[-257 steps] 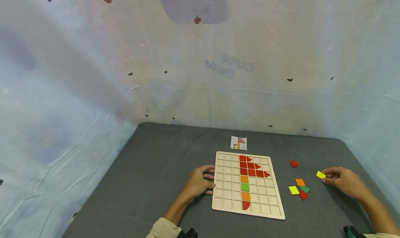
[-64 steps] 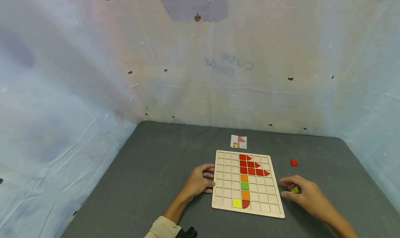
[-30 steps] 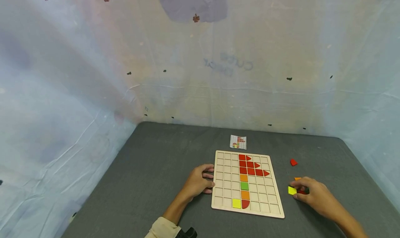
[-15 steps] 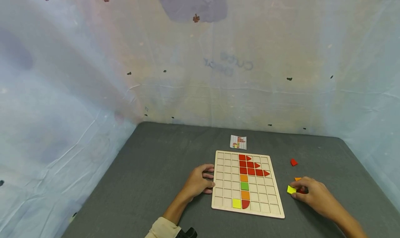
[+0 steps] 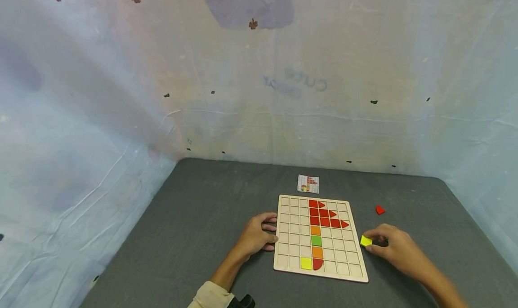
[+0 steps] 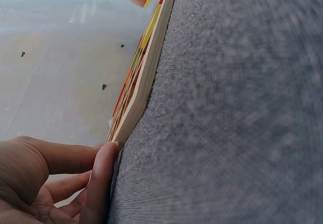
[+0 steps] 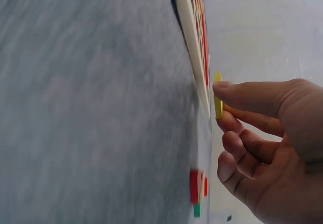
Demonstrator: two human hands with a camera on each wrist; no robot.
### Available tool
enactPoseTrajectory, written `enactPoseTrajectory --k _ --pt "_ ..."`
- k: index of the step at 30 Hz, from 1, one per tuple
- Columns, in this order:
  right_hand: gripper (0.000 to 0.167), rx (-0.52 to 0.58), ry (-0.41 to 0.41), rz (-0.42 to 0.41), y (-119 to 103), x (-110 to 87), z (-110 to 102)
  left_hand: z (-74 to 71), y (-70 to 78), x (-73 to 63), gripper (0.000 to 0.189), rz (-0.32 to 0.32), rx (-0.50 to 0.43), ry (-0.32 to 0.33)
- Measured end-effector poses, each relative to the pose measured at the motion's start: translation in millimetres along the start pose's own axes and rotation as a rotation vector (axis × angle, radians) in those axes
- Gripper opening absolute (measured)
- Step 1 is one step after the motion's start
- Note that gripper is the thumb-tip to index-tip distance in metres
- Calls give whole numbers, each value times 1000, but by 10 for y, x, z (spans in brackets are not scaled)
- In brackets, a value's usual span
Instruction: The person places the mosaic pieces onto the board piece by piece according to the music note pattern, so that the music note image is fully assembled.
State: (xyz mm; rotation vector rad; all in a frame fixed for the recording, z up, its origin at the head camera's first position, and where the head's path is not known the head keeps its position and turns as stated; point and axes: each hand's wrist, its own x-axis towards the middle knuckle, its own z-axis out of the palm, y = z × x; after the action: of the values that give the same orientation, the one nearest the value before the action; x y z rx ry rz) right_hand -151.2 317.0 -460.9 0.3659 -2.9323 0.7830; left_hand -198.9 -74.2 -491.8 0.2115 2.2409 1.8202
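Observation:
A wooden grid board point(image 5: 340, 256) lies on the table, with red, orange, green and yellow tiles set in some squares. My left hand point(image 5: 256, 236) holds its left edge; in the left wrist view the thumb and fingertips point(image 6: 105, 156) meet at that edge. Between thumb and finger, my right hand point(image 5: 394, 247) pinches a yellow square tile point(image 5: 366, 241) just beside the board's right edge. The right wrist view shows this yellow tile point(image 7: 218, 95) edge-on, raised off the table. One yellow square tile point(image 5: 306, 263) sits in the bottom row, left of a red rounded tile point(image 5: 318, 264).
Behind the board lies a small printed pattern card point(image 5: 308, 184). A loose red tile point(image 5: 380, 210) is right of the board. More loose tiles, including a red one point(image 7: 194, 186) and a green one point(image 7: 197, 210), are mostly hidden by my right hand in the head view.
A yellow tile has come into the bottom row since the oldest frame. My right hand has picked up another yellow tile and moved it left toward the board. The left hand stays put.

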Motion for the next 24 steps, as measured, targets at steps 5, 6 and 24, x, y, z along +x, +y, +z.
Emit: enactPoseTrajectory --k 5,6,24 --pt "27 22 -32 5 -116 65 47 2 -3 -3 69 4 -10 -1" --pt "27 29 -34 1 -140 73 58 2 -5 -2 70 5 -13 -1" --pt "20 144 -106 -110 -479 228 257 3 -8 7 69 3 -3 4"
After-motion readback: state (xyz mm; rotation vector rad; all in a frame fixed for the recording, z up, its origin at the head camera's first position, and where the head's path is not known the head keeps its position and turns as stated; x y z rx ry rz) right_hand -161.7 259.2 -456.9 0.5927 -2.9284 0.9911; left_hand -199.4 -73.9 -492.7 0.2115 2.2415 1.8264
